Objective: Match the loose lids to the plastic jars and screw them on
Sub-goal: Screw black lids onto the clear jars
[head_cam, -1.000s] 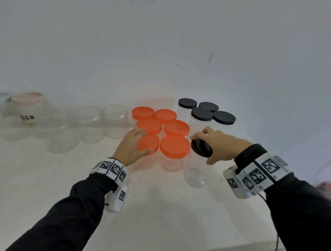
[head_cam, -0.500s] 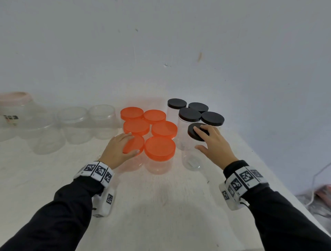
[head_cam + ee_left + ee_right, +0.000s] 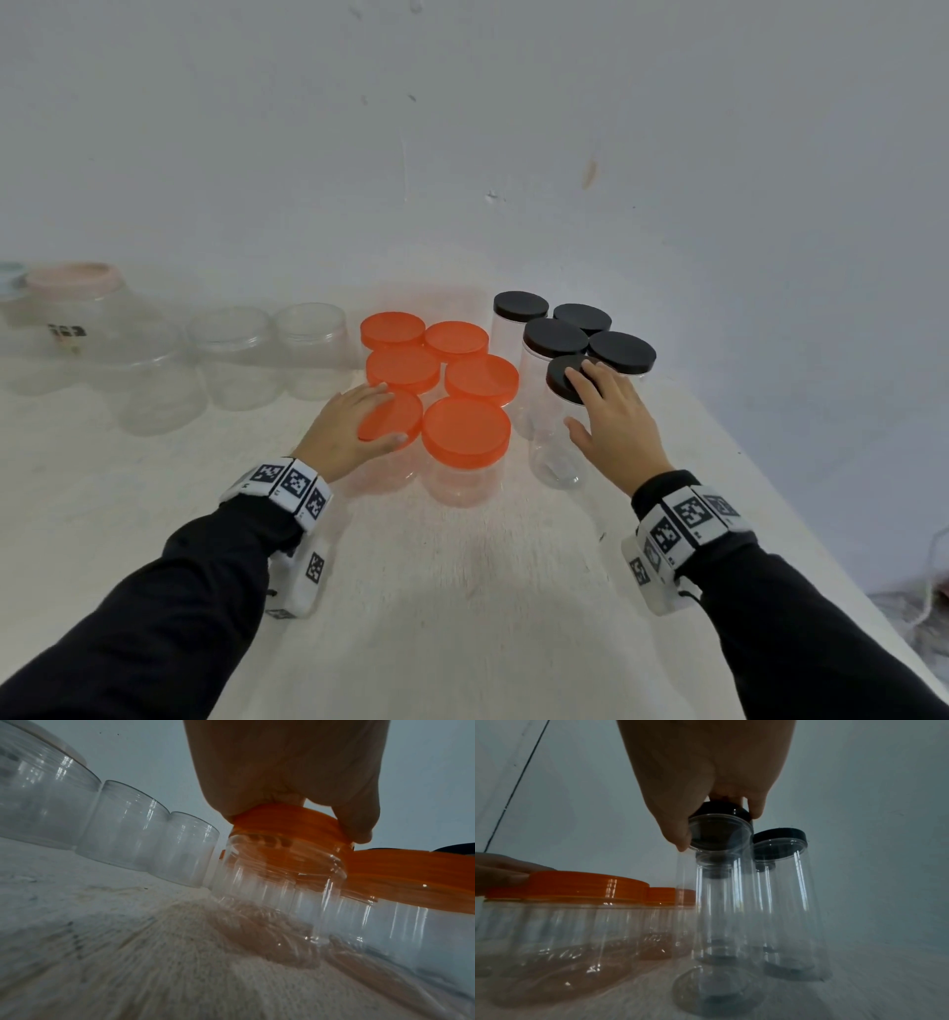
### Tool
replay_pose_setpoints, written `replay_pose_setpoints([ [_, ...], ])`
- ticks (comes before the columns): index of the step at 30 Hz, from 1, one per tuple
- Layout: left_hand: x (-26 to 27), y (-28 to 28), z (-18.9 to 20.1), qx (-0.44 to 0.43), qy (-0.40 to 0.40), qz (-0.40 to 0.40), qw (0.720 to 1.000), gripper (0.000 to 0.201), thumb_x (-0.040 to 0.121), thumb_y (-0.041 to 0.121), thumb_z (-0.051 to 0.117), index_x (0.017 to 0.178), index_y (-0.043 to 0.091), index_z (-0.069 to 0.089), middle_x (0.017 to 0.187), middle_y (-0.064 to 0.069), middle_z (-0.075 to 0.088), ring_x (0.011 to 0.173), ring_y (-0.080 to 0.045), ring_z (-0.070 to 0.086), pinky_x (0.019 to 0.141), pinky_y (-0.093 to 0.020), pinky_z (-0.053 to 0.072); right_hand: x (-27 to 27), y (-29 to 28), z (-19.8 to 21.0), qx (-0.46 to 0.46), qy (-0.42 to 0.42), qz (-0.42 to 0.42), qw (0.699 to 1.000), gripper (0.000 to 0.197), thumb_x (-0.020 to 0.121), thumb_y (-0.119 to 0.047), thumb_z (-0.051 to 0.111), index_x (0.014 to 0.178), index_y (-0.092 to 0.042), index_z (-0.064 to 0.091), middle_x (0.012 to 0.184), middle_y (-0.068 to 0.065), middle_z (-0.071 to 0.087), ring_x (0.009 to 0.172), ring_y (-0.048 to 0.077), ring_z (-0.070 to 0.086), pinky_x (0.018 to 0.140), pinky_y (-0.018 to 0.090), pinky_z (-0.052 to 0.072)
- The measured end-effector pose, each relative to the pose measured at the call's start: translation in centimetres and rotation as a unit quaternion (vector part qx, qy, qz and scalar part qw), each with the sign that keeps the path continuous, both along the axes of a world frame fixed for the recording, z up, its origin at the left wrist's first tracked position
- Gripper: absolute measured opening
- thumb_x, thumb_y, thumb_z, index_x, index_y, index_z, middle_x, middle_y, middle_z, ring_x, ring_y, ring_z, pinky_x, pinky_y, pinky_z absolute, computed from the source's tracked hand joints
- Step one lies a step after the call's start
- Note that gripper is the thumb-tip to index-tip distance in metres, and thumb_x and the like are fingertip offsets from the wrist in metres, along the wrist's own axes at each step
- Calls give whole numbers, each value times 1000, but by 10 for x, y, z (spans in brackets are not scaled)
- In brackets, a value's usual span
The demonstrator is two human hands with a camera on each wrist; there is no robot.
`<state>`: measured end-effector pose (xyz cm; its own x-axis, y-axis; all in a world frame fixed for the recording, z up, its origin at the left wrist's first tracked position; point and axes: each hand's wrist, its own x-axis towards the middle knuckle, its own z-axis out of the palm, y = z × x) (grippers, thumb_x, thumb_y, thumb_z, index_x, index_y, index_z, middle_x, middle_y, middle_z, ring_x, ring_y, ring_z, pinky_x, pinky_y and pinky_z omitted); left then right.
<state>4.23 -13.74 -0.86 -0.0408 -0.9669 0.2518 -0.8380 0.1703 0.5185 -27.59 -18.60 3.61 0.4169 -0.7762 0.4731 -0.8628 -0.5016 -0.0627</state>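
Note:
My left hand (image 3: 390,414) grips an orange lid (image 3: 399,411) sitting on a short clear jar (image 3: 277,886), thumb at the near rim and fingers over the far rim. The same orange lid (image 3: 282,819) shows under the palm in the left wrist view. My right hand (image 3: 572,398) holds a black lid (image 3: 560,377) on top of a tall clear jar (image 3: 557,452), fingers over the lid and thumb at its side. In the right wrist view the black lid (image 3: 721,811) sits pinched on the tall jar's (image 3: 718,902) mouth.
Several orange-lidded jars (image 3: 466,426) stand between my hands, and several black-lidded tall jars (image 3: 621,352) stand behind the right hand. Open clear jars (image 3: 233,354) line the left, with a pink-lidded container (image 3: 72,280) beyond. A wall is close behind; the table edge (image 3: 821,575) runs along the right.
My right hand has carried the black lid, held tilted lower down a second ago, up onto the tall jar's mouth. The left hand stays on the orange lid.

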Motion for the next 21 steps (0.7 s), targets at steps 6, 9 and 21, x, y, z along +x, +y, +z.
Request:
replay_pose_setpoints([
  [6,6,19,19,-88,141,48,985,79,69,68,46,129,15,52,132,6,47,124,-7,37,103,-25,27,15,6,13,13,47,-41,998,59,69,-19,78,121,-1,56,126,20,55,117,40,52,100,55,36],
  [9,24,34,24,-106,137,77,982,40,87,38,60,121,16,57,123,4,56,115,-7,46,97,-19,29,36,10,23,-3,25,2,1000,59,61,-14,81,114,0,59,118,20,59,106,41,57,91,56,43],
  [21,186,163,8,10,14,220,975,13,89,22,60,102,22,63,105,7,61,106,-12,56,94,-19,36,219,58,28,66,52,292,953,47,89,-24,57,132,-13,44,133,3,44,120,23,44,101,29,31],
])
